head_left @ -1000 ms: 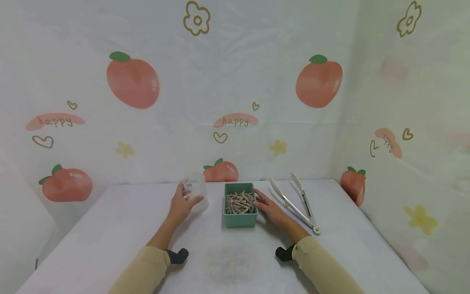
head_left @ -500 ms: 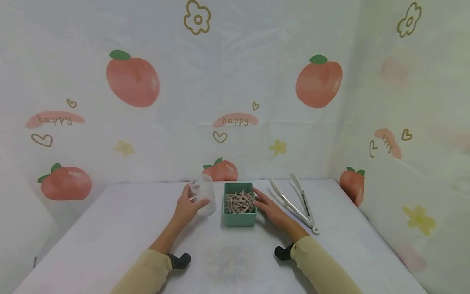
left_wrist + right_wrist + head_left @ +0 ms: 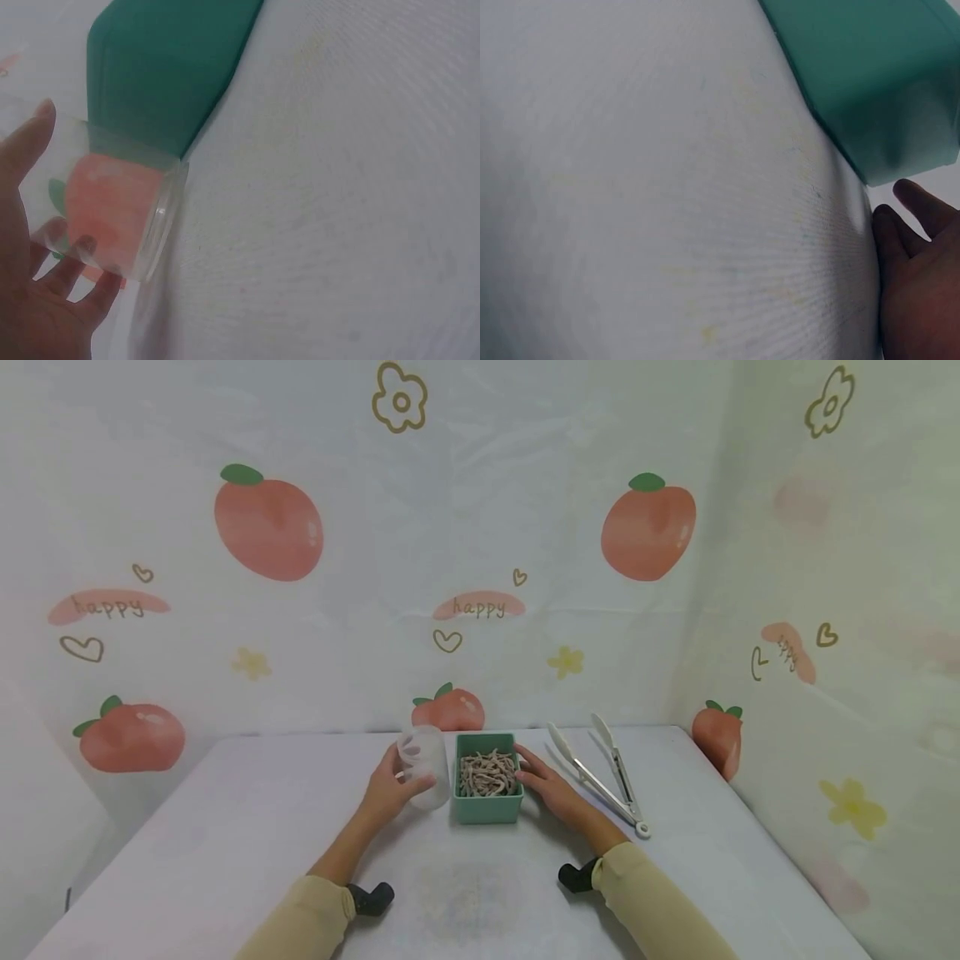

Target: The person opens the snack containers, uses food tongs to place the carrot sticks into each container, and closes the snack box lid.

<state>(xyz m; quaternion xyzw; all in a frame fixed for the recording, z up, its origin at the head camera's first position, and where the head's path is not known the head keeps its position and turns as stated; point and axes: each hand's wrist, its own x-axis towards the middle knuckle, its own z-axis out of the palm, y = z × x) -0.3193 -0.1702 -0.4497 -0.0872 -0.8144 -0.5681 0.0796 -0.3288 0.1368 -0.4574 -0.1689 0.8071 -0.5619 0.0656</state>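
Observation:
Upright on the table, or close over it, is a clear plastic jar (image 3: pixel 433 789), gripped from its left side by my left hand (image 3: pixel 384 795). In the left wrist view the thumb and fingers wrap the see-through wall of the jar (image 3: pixel 112 210). Just right of the jar stands a green rectangular box (image 3: pixel 487 811), filled with greyish-brown, twisted, root-like strips (image 3: pixel 489 774). My right hand (image 3: pixel 553 792) lies along the box's right side, its extended fingertips right at the rim. The right wrist view shows that hand (image 3: pixel 922 277) below the box's corner.
To the right of my right hand lie metal tongs (image 3: pixel 607 789) with white tips, spread and pointing away. White sheeting with printed fruit (image 3: pixel 273 531) hangs behind the table and along its right side. The white tabletop (image 3: pixel 247 827) extends to the left.
My left hand has moved right with the jar, bringing it close to the green box. My right hand has stayed at the box's right side.

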